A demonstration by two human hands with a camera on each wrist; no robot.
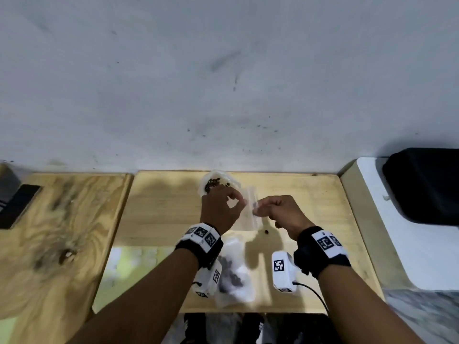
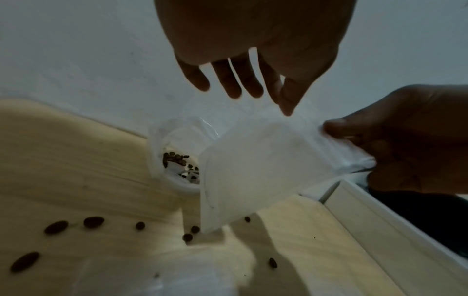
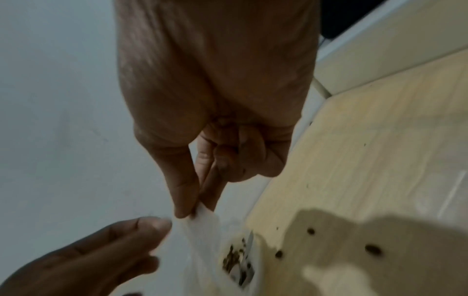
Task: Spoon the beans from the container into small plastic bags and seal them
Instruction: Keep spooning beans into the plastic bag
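Over the light wooden table both hands hold up a small clear plastic bag that looks empty. My left hand pinches its top edge between thumb and forefinger, the other fingers hanging loose. My right hand pinches the opposite side of the bag's mouth, its remaining fingers curled. In the left wrist view the bag hangs in front of the round white container, which holds a few dark beans and stands at the table's back edge.
A filled bag of beans lies near the front edge between my wrists. Loose beans are scattered on the table, one by my right hand. A grey wall stands behind. A black object sits on a white surface at right.
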